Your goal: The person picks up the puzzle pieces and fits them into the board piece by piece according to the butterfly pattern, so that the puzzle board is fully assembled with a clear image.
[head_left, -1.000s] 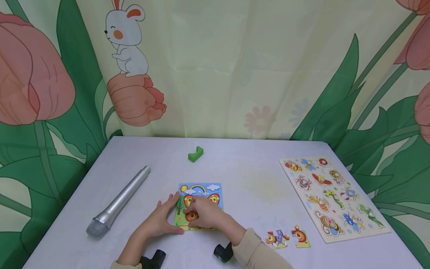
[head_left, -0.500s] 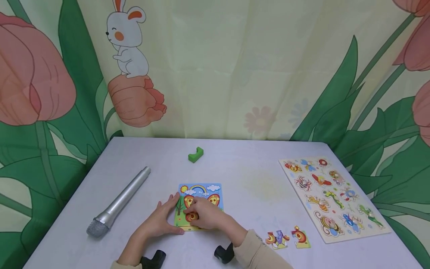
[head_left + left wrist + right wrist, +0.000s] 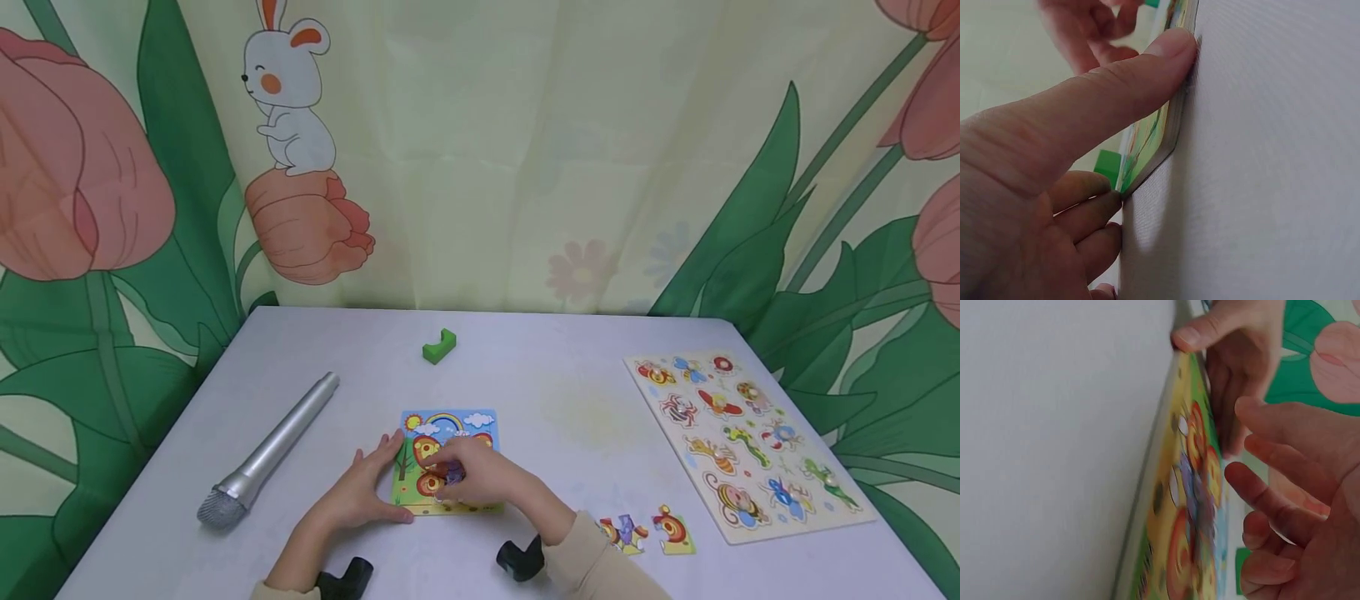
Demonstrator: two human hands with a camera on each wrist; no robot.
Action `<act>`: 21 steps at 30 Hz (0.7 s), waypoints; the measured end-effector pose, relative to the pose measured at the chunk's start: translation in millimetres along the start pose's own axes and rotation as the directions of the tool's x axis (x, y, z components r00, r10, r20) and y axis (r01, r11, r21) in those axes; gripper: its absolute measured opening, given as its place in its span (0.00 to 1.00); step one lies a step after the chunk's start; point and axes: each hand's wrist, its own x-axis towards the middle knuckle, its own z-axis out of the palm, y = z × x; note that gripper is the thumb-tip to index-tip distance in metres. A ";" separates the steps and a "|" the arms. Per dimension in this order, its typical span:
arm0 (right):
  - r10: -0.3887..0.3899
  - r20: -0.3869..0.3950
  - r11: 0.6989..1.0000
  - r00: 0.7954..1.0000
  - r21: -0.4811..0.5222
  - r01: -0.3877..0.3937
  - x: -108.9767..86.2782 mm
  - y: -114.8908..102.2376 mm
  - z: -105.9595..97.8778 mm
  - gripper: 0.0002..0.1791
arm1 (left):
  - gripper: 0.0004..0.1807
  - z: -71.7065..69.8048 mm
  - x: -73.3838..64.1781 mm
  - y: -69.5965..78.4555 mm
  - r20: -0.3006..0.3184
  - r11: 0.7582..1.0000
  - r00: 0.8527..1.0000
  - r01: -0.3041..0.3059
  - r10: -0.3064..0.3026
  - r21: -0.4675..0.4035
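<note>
A small jigsaw puzzle (image 3: 476,420) with a sun, rainbow and orange-and-red rounded shapes lies flat on the table. My left hand (image 3: 358,490) holds it at the left side, thumb on the near edge and fingertips against the left edge, as the left wrist view shows. My right hand (image 3: 480,473) hovers over its middle, and a purple part of the picture shows beneath the fingers. In the right wrist view the right hand (image 3: 1304,494) has its fingers apart, nothing between them. Two loose puzzle pieces, one purple and orange (image 3: 626,532), one red and yellow (image 3: 674,531), lie by the right sleeve.
A silver microphone (image 3: 272,450) lies on the left of the white-covered table (image 3: 555,375). A green curved block (image 3: 439,347) sits towards the back. At the right lies a large board with insect pictures (image 3: 742,446). A printed curtain (image 3: 480,167) hangs behind.
My right hand has shifted right and up off the puzzle, uncovering the purple part of its middle. My left hand keeps its place at the puzzle's edge.
</note>
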 end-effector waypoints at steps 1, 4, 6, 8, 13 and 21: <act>-0.009 -0.002 1.000 1.000 0.021 0.009 -3.2 2.3 -2.9 0.20 | 0.61 0.4 0.0 0.1 -0.004 1.000 1.000 0.004 -0.004 0.002; -0.019 -0.011 0.998 1.000 0.064 0.020 -15.1 9.7 -10.6 0.21 | 0.61 1.8 -0.3 0.7 -0.015 1.000 1.000 0.018 -0.018 0.006; -0.012 -0.018 0.997 1.000 0.078 0.014 -23.4 14.5 -14.7 0.21 | 0.62 2.5 -0.5 0.6 -0.020 1.000 1.000 0.024 -0.024 0.007; 0.002 -0.031 0.997 1.000 0.077 0.001 -32.0 18.9 -18.3 0.22 | 0.62 2.8 -0.4 0.4 -0.022 1.000 0.999 0.027 -0.027 0.010; 0.028 -0.080 0.997 0.996 0.074 -0.022 -54.0 30.2 -26.0 0.22 | 0.62 1.6 -0.3 -0.4 -0.029 1.000 0.999 0.018 -0.018 0.015; 0.141 -0.140 0.986 0.980 0.106 -0.127 -96.4 49.1 -38.0 0.24 | 0.62 2.5 0.9 -0.9 -0.017 1.000 1.000 -0.001 0.002 0.020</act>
